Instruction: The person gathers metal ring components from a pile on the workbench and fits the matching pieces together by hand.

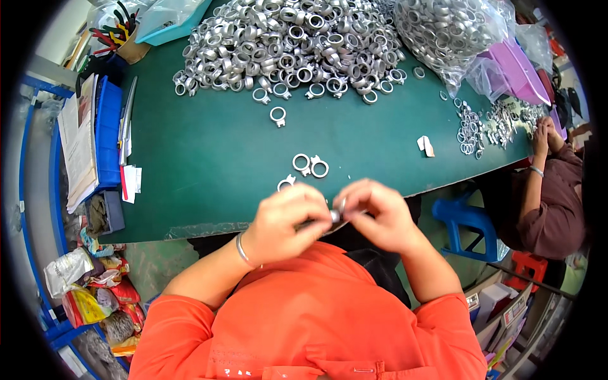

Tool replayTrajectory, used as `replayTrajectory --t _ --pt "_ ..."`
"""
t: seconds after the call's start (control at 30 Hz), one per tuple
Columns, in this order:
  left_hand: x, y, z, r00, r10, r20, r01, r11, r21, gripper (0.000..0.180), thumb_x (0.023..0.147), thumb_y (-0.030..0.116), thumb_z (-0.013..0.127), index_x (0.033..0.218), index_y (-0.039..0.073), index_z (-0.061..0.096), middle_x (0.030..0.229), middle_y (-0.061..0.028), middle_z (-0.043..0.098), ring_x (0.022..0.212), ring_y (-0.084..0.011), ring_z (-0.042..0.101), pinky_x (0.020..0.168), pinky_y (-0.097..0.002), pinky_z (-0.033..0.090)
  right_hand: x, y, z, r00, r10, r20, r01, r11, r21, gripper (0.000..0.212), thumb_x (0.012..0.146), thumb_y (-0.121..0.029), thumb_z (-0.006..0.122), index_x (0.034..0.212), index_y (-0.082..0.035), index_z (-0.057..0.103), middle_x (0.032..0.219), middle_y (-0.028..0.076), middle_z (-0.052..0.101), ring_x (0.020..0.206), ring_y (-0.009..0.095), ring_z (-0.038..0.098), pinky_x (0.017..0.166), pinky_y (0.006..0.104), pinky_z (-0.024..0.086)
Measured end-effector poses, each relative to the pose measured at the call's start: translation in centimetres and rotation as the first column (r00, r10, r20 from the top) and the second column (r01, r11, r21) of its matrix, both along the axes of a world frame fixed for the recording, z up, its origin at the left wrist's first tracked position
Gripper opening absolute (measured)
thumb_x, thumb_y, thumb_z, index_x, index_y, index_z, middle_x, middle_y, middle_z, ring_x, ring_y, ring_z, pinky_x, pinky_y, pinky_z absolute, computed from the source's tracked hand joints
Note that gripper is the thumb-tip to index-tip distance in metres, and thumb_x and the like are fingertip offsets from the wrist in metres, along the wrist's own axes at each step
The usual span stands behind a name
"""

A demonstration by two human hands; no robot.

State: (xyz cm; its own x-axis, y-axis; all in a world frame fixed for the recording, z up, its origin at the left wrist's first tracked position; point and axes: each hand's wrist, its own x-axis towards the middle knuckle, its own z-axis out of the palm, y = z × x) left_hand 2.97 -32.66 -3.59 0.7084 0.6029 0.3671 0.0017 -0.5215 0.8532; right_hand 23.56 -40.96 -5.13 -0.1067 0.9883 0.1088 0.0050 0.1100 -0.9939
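My left hand point(286, 220) and my right hand point(379, 212) meet over the table's near edge. Pinched between their fingertips is a small silver metal ring clamp point(335, 216), mostly covered by the fingers and slightly blurred. Just beyond my left hand lies a loose ring clamp point(286, 182), partly hidden by it. A pair of ring clamps point(310, 166) rests a little farther off, and a single one point(278, 116) lies nearer the pile. A large heap of the same ring clamps point(285, 54) covers the far side of the table.
A clear bag of ring clamps point(443, 41) stands far right, by a purple bin point(519, 69) and smaller metal rings point(468, 130). At right a co-worker's hands point(548, 128) are busy over small parts. A blue tray point(109, 133) with papers borders the left edge.
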Motion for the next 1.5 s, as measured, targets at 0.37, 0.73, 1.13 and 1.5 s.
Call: replayTrajectory --t 0.37,0.73,1.13,1.5 --pt "0.4 0.8 -0.8 0.917 0.352 -0.189 -0.291 0.913 0.286 0.030 0.076 0.001 0.075 0.104 0.000 0.064 0.099 -0.0138 0.059 0.078 -0.0303 0.060 0.069 -0.0365 0.052 -1.1 0.5 1.2 0.682 -0.222 0.696 -0.047 0.937 0.345 0.016 0.079 -0.003 0.068 0.094 -0.004 0.063 0.090 0.011 0.059 0.080 0.031 0.058 0.068 0.0390 0.049" --pt "0.0 2.6 -1.4 0.956 0.287 -0.064 -0.292 0.953 -0.082 0.016 0.072 -0.010 0.075 0.079 0.000 0.065 0.093 -0.0096 0.067 0.076 -0.0156 0.065 0.065 -0.0263 0.054 -1.6 3.5 -1.3 0.986 -0.114 0.118 0.115 0.993 -0.004 0.016 0.083 0.004 0.069 0.095 -0.002 0.058 0.108 0.012 0.059 0.096 0.024 0.062 0.084 0.0336 0.053" --pt "-1.7 -1.8 -1.6 0.998 -0.041 -0.041 0.049 0.979 0.200 0.022 0.066 -0.003 0.079 0.084 0.003 0.068 0.094 -0.0097 0.067 0.074 -0.0234 0.064 0.065 -0.0312 0.054 0.7 -0.5 1.4 0.948 0.304 0.095 -0.308 0.951 0.035 0.026 0.078 0.011 0.066 0.100 -0.003 0.065 0.106 0.010 0.064 0.098 0.026 0.063 0.082 0.0342 0.053" --pt "-1.8 0.5 -1.1 0.873 0.452 -0.182 -0.411 0.884 0.224 0.031 0.081 -0.005 0.067 0.110 0.002 0.058 0.102 -0.0126 0.055 0.065 -0.0182 0.050 0.061 -0.0293 0.046 -2.6 3.5 1.1 0.729 -0.105 0.676 -0.144 0.943 0.301 0.015 0.078 -0.003 0.070 0.091 -0.005 0.062 0.084 0.009 0.056 0.077 0.030 0.057 0.068 0.0395 0.048"
